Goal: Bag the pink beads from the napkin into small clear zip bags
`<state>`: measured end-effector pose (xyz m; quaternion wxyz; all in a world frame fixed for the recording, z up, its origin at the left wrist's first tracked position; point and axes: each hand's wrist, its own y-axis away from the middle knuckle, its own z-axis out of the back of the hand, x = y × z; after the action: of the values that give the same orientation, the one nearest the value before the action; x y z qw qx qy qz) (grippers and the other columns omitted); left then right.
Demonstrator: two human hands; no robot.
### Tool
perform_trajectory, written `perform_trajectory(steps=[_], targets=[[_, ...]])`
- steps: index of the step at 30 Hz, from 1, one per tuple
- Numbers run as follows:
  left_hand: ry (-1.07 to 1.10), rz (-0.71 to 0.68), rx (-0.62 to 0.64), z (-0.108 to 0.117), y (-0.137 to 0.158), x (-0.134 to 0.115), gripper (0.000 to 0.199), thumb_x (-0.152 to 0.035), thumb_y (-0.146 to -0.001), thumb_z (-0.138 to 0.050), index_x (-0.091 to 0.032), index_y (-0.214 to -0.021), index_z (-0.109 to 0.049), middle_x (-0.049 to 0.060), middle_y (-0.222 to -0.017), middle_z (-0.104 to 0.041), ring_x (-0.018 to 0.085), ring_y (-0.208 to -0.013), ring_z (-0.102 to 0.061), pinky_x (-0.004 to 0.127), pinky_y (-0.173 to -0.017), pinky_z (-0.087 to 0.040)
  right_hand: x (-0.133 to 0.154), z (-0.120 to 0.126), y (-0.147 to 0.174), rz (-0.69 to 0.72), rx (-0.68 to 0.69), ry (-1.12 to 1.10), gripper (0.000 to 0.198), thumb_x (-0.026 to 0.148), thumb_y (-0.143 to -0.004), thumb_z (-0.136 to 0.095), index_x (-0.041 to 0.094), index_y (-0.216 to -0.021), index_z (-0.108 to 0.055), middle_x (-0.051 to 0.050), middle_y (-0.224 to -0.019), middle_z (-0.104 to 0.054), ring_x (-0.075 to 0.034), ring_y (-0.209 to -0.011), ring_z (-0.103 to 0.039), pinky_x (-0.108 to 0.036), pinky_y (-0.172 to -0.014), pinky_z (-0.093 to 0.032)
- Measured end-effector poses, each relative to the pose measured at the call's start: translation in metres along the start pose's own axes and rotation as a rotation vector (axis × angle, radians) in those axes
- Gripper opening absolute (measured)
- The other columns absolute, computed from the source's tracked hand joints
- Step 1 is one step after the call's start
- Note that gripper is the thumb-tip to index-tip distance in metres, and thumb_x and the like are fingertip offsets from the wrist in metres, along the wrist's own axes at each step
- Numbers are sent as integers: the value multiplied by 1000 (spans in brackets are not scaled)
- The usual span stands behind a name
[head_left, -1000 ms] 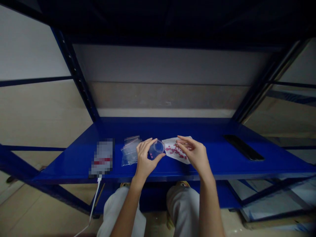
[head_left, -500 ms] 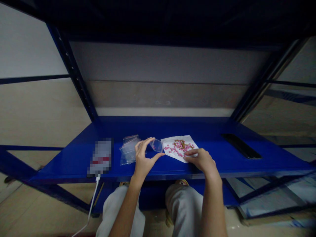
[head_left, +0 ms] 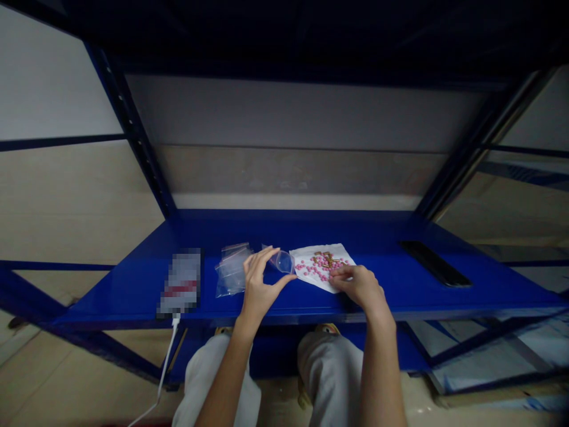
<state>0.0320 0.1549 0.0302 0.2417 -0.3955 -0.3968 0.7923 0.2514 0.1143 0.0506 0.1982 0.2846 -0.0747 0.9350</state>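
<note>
My left hand (head_left: 259, 276) grips a small clear plastic bag (head_left: 283, 261) between thumb and fingers, its mouth held wide toward the right. Beside that mouth, a white sheet of paper (head_left: 306, 249) lies flat, strewn with small round pink tablets (head_left: 312, 270) and shiny brown capsule-like pieces (head_left: 326, 259). At the paper's front right edge, my right hand (head_left: 359, 286) has its fingertips pinched together among the pink tablets. Whatever is between those fingertips is too small to make out. Several flat clear zip bags (head_left: 230, 274) lie left of my left hand, partly covered by it.
A blurred-out flat device (head_left: 181, 281) with a white cable (head_left: 167, 362) hanging over the front edge lies at the left. A black phone (head_left: 434, 263) rests at the right. Blue uprights (head_left: 128, 127) frame the blue shelf (head_left: 284, 228), with another level overhead.
My right hand has shifted slightly left and its fingers have drawn together on the paper. The bag's mouth looks rounder and wider in my left hand, which stays nearly in place.
</note>
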Motion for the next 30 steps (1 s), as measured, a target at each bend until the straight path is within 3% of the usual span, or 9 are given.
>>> perform_trajectory(steps=[5, 8, 11, 14, 17, 24, 27, 30], targets=[[-3, 3, 8, -1, 0, 1, 53, -42, -63, -72, -22, -109, -54, 10, -107, -63, 26, -103, -57, 43, -92, -35, -1, 1, 0, 47, -28, -45, 13, 27, -62, -65, 29, -74, -71, 2, -70, -72, -21, -76, -67, -23, -55, -43], [-5, -2, 22, -1, 0, 1, 55, -43, -62, -72, -21, -109, -54, 10, -108, -63, 26, -103, -56, 43, -92, -35, 5, 4, 1, 105, -114, -66, 17, 29, -63, -66, 29, -79, -71, 1, -72, -72, -21, -73, -66, -24, -54, -43], [-10, -24, 52, -1, 0, 0, 55, -42, -63, -72, -21, -110, -54, 10, -108, -63, 26, -104, -56, 42, -93, -34, 25, 6, 6, 304, -154, -304, 26, 33, -68, -64, 24, -92, -68, -1, -76, -72, -18, -65, -65, -24, -54, -45], [-24, -42, 87, -1, 0, -1, 55, -42, -63, -72, -21, -111, -54, 9, -107, -63, 25, -104, -56, 41, -92, -35, 49, 0, 14, 520, -91, -585, 34, 36, -72, -63, 19, -102, -64, -4, -80, -71, -15, -60, -63, -24, -52, -47], [-34, -49, 89, -2, 0, -1, 52, -41, -64, -72, -21, -110, -55, 9, -106, -64, 25, -102, -56, 41, -90, -36, 65, -12, 19, 604, -73, -635, 32, 31, -73, -64, 20, -103, -64, -4, -81, -72, -14, -59, -63, -23, -52, -47], [-24, -39, 89, -2, 0, 0, 51, -40, -66, -70, -21, -110, -55, 8, -105, -63, 25, -101, -56, 41, -90, -36, 70, -23, 17, 585, 12, -669, 32, 30, -76, -61, 22, -107, -63, -5, -87, -72, -21, -79, -67, -30, -67, -53], [-19, -32, 85, -1, 0, -1, 53, -42, -64, -71, -22, -111, -55, 8, -105, -64, 25, -101, -56, 40, -90, -36, 61, -14, 13, 550, -49, -686, 31, 35, -77, -59, 21, -104, -65, -7, -88, -72, -21, -78, -68, -28, -61, -52], [-16, -27, 72, 0, 0, -1, 53, -43, -65, -71, -21, -110, -55, 8, -103, -64, 25, -100, -56, 40, -90, -35, 41, -3, 6, 463, -164, -544, 28, 36, -75, -60, 21, -97, -69, -6, -86, -72, -20, -68, -67, -26, -56, -50]])
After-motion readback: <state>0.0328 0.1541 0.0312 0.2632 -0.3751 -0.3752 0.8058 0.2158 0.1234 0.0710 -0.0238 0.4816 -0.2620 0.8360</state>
